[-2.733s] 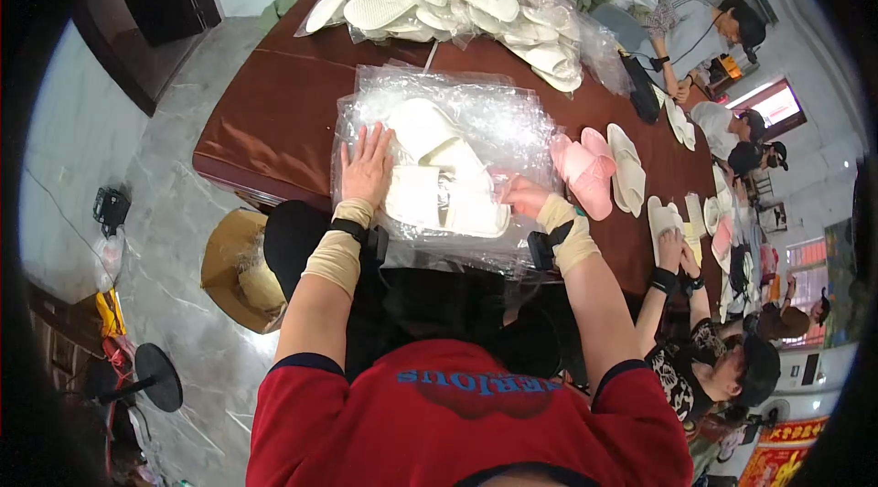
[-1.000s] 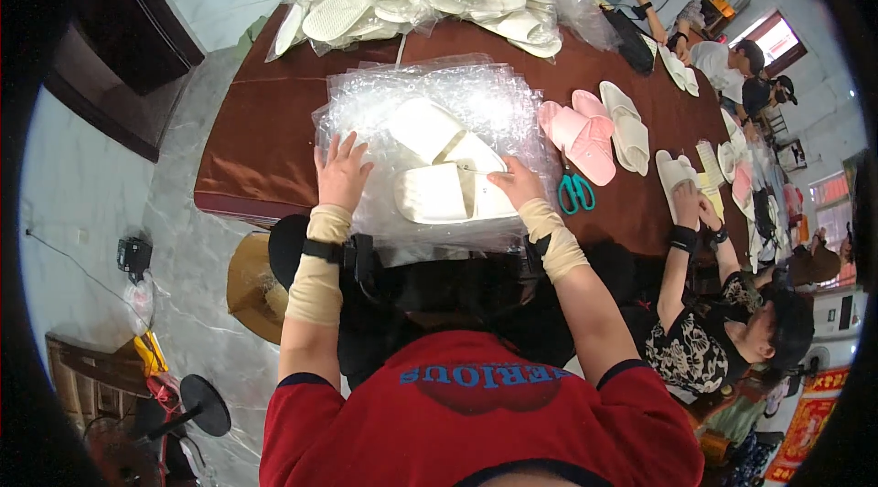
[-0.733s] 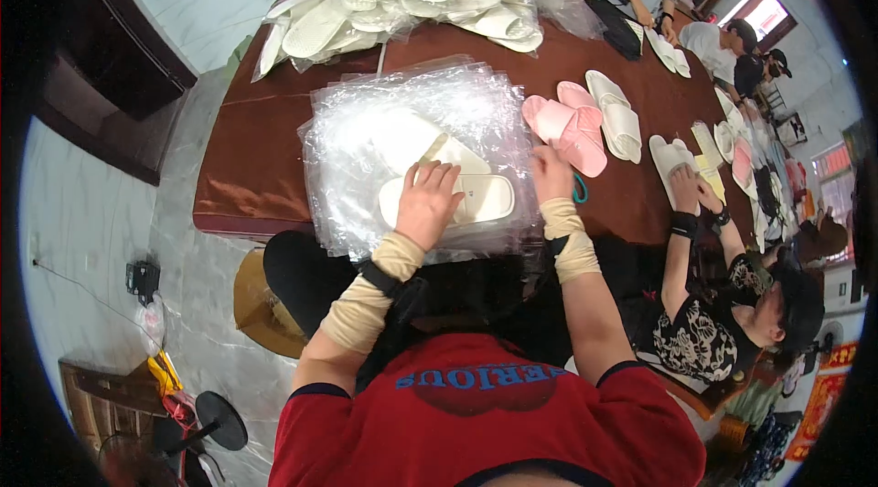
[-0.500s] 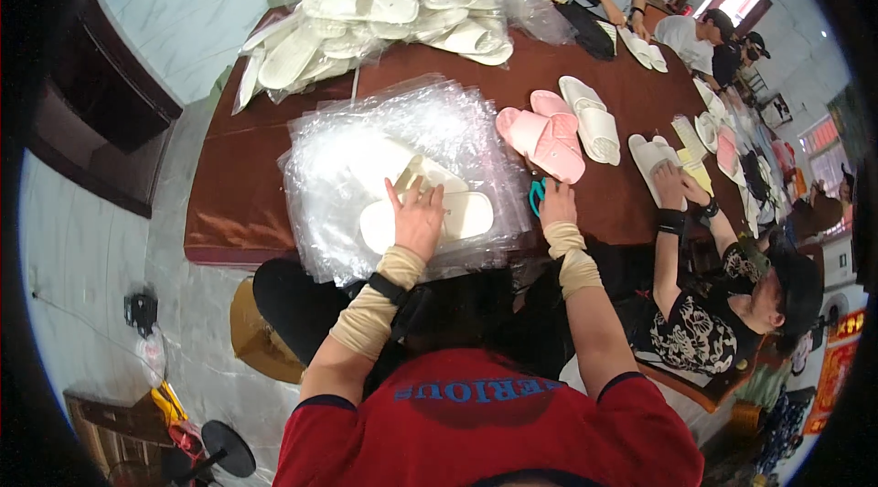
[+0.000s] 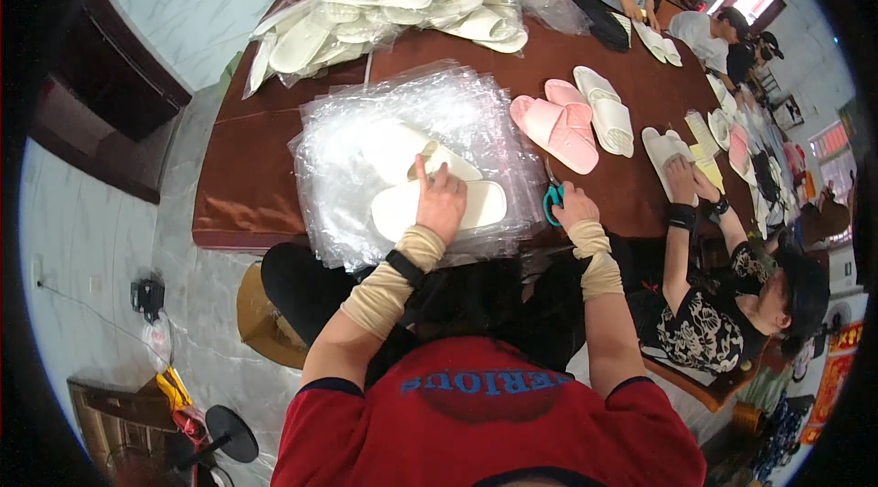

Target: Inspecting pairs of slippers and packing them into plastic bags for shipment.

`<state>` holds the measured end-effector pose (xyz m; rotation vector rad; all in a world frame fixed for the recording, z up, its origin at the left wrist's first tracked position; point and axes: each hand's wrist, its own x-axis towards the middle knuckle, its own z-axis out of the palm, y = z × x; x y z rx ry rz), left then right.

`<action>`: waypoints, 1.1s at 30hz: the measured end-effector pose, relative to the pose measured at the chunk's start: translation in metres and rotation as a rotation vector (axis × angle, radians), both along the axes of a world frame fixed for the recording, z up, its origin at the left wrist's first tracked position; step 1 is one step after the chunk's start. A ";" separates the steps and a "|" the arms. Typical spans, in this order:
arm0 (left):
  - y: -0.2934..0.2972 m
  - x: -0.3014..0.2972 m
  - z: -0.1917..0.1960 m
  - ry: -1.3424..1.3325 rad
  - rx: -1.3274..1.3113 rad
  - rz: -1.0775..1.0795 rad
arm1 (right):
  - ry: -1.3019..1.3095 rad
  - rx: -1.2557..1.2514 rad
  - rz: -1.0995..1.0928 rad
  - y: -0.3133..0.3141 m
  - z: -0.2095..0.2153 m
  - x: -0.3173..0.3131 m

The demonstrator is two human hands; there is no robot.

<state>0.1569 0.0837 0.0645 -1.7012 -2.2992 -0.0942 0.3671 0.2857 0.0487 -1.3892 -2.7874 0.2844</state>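
My left hand (image 5: 442, 202) lies over a pair of white slippers, fingers spread, with the palm side on the front slipper (image 5: 487, 203) and the fingertips near the strap of the rear slipper (image 5: 402, 150). Both slippers rest on a stack of clear plastic bags (image 5: 334, 203); glare hides whether film covers them. Right of the stack, my right hand (image 5: 578, 204) has its fingers curled against the teal handles of a pair of scissors (image 5: 551, 201), whose blades point away from me. Beyond the scissors is a pair of pink slippers (image 5: 564, 132), one partly over the other.
A heap of bagged white slippers (image 5: 384, 7) covers the far left of the brown-covered table (image 5: 247, 167). More white slippers (image 5: 608, 117) stand beside the pink pair. At right, a co-worker's hands (image 5: 681, 181) handle a white slipper (image 5: 660, 153). Other people work farther back.
The view has shifted slightly, moving the table contents rightward and up. My right hand and the scissors sit a little nearer me, and the blades now show. My left hand stays over the slippers.
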 end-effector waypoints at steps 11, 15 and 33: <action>-0.024 0.001 0.008 -0.533 0.576 -0.036 | 0.281 0.368 0.398 -0.052 0.053 -0.045; -0.030 0.001 0.016 -0.543 0.614 -0.057 | 0.244 0.342 0.546 -0.081 0.066 -0.084; -0.167 -0.055 0.101 -1.242 1.348 0.132 | 0.169 0.096 0.192 0.005 0.017 -0.050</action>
